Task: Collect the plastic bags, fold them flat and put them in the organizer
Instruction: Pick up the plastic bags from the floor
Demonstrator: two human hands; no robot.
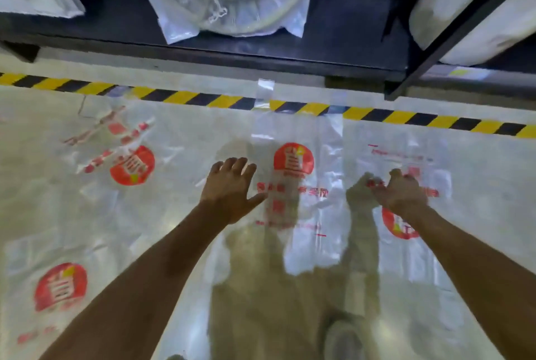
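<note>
Several clear plastic bags with red round logos lie spread on the pale floor. One bag (301, 185) lies flat in the middle, its handle reaching over the striped tape. My left hand (229, 185) hovers just left of it, fingers spread and holding nothing. A second bag (420, 243) lies to the right; my right hand (400, 194) is over its upper part with fingers loosely curled, and the blur hides whether it touches the plastic. A crumpled bag (124, 156) lies at the left and another bag (58, 287) at the lower left. No organizer is in view.
Yellow-black hazard tape (185, 97) runs across the floor ahead. Behind it stands a dark metal shelf (261, 52) holding a bagged coil of hose (240, 2) and white packages (464, 8). My shoe (345, 339) shows at the bottom.
</note>
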